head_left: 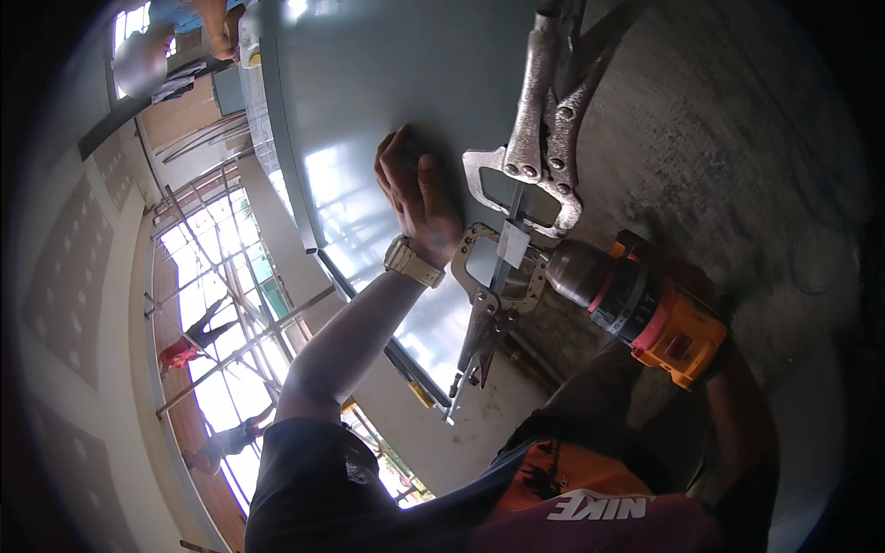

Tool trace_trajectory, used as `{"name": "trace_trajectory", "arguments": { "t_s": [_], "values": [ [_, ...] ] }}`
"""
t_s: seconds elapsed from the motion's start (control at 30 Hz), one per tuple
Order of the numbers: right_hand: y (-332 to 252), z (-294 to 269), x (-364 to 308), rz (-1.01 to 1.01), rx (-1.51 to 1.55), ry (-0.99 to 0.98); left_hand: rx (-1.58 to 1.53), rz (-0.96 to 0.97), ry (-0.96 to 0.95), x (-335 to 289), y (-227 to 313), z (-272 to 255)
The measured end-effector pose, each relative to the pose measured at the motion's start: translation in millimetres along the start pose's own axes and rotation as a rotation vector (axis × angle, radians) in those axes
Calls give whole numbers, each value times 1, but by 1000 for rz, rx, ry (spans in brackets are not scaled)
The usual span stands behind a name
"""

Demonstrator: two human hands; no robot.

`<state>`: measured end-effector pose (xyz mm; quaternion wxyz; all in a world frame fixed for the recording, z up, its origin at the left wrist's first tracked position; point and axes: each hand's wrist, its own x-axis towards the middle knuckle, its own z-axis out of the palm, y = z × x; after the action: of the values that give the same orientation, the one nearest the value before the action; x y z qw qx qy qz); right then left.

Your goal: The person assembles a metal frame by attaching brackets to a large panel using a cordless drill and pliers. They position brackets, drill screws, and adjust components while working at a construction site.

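My left hand (417,189) lies on a smooth grey-blue metal panel (396,64), fingers slightly bent and thumb apart, holding nothing. My right hand (714,355), mostly in shadow behind the tool, grips an orange and black power drill (645,313). The drill's chuck points left toward the panel's edge; I cannot make out a bit. Along that edge two metal locking C-clamps are fastened, an upper clamp (544,120) and a lower clamp (489,318). Between their jaws sits a small pale rectangular piece (513,244) on a thin metal strip, close to the chuck.
A rough grey concrete wall (719,138) stands to the right. On the left are a barred window opening (221,304) and a panelled surface (64,276). Another person's arm (217,32) shows beyond the panel at upper left; more people appear through the opening.
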<state>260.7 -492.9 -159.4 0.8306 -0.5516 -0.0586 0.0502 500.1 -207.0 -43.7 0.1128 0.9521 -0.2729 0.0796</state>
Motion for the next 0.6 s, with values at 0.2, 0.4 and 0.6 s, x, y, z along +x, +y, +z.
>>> {"name": "trace_trajectory", "arguments": {
  "t_s": [0.2, 0.4, 0.6],
  "values": [
    [-1, -1, -10, 110, -451, -7, -67, -142, -27, 8, 22, -10],
    [1, 1, -16, 221, -449, 42, -72, -118, -51, 3, 10, -12],
    [-12, 2, -12, 220, -508, 6, -83, -184, -65, 7, 20, -14]
  ]
}}
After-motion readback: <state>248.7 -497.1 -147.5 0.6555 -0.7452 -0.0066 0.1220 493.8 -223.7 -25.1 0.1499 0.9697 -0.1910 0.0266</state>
